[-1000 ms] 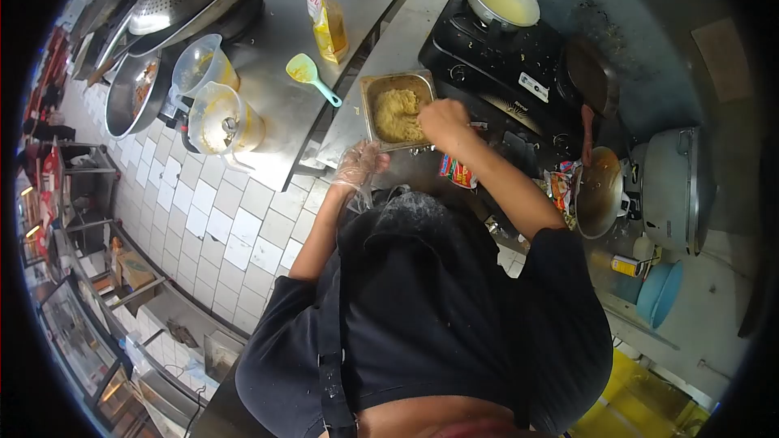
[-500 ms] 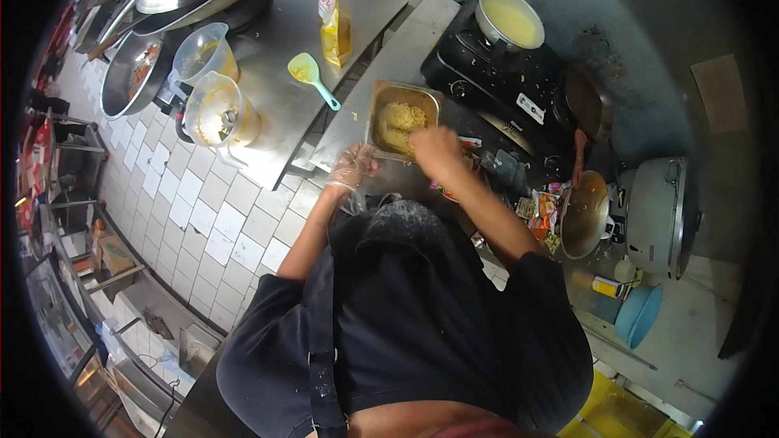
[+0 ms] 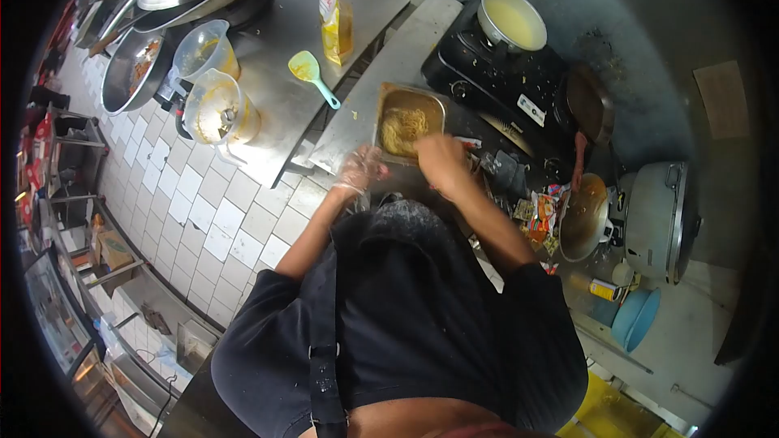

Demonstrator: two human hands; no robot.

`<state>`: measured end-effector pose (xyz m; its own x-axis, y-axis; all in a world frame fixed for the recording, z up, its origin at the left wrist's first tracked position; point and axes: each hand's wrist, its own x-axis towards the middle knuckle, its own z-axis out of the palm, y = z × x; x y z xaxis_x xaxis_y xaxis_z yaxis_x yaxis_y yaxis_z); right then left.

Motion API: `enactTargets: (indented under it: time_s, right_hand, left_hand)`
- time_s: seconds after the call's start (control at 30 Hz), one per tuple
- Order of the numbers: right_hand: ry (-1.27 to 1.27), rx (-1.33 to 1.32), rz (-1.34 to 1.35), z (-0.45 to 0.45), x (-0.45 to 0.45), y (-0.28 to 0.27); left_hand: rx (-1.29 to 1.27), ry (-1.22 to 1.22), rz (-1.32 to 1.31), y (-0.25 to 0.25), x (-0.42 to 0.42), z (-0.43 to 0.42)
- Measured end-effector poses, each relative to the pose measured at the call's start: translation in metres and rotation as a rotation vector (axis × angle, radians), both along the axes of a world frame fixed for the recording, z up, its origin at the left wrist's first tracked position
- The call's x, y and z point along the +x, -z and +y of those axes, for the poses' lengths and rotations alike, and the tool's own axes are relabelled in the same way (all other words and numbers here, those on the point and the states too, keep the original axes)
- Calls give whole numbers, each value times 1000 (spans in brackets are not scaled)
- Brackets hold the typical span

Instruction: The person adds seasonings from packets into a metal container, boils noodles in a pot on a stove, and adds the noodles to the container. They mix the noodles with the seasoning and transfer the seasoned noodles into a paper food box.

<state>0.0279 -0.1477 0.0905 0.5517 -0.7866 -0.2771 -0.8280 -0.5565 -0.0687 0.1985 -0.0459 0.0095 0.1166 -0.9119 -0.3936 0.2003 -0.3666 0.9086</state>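
Head view: a rectangular metal pan [image 3: 418,98] is seen just above the centre, set on the counter [image 3: 353,126], with a mound of noodles [image 3: 403,130] gathered toward its near half. Taking the pan as the clock's centre, the left hand [image 3: 361,170] is placed at seven o'clock, covered by a clear plastic glove, its fingers bent beside the pan's near corner; whether the rim is gripped or merely approached cannot be told.

At five o'clock, the near rim is overlapped by the right hand [image 3: 442,164]. Its fingers are turned down toward the noodles and blurred, so their spread, and anything held in them, cannot be made out with confidence.

At ten o'clock, a pale green spatula [image 3: 305,67] is laid on the steel table [image 3: 272,73]; a yellow packet [image 3: 336,32] is stood at eleven. Two clear jugs, the nearer one [image 3: 243,118] at nine o'clock, are smeared with yellow. At two o'clock, a black stove [image 3: 471,57] is topped by a pot [image 3: 484,20] of pale yellow contents. Wrappers [image 3: 545,215] are heaped at four o'clock, beside a brown-stained pan [image 3: 586,231].
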Motion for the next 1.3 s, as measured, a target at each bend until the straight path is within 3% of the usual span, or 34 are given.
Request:
enactTargets:
  time_s: [0.07, 0.27, 0.37, 0.57, 0.7, 0.77, 0.87, 0.9, 1.0, 1.23, 1.3]
  right_hand:
    - [17, -48, -45, -33, -5, -1]
    - [53, -187, 109, -19, -16, -100]
    - [-62, -215, 95, -24, -18, -90]
    - [-53, -310, 117, -16, -8, -93]
    - [-44, -258, 147, -14, -8, -107]
    - [-89, -182, 298, -13, -9, -108]
    - [-202, -134, 395, -27, -12, -6]
    - [-201, -133, 396, -26, -9, 1]
    - [-204, 84, 215, -31, -8, 13]
    - [-35, 149, -271, -26, -12, 39]
    - [78, 330, -422, -28, -15, 47]
  left_hand:
    - [10, 4, -4, 8, 4, -1]
    - [23, -55, 61, -4, 10, -1]
    - [22, -39, 86, -1, 11, -4]
    - [38, 1, 94, 13, 18, -3]
    - [47, -33, 107, 1, 14, -1]
    - [18, -32, 156, 9, 14, -2]
    - [-18, 75, 106, 2, 15, -5]
    - [-18, 76, 107, 5, 15, -6]
    - [-62, 133, 151, 6, 18, -12]
    - [3, 220, 152, -10, 23, -14]
    - [-3, 244, 150, -17, 24, -12]
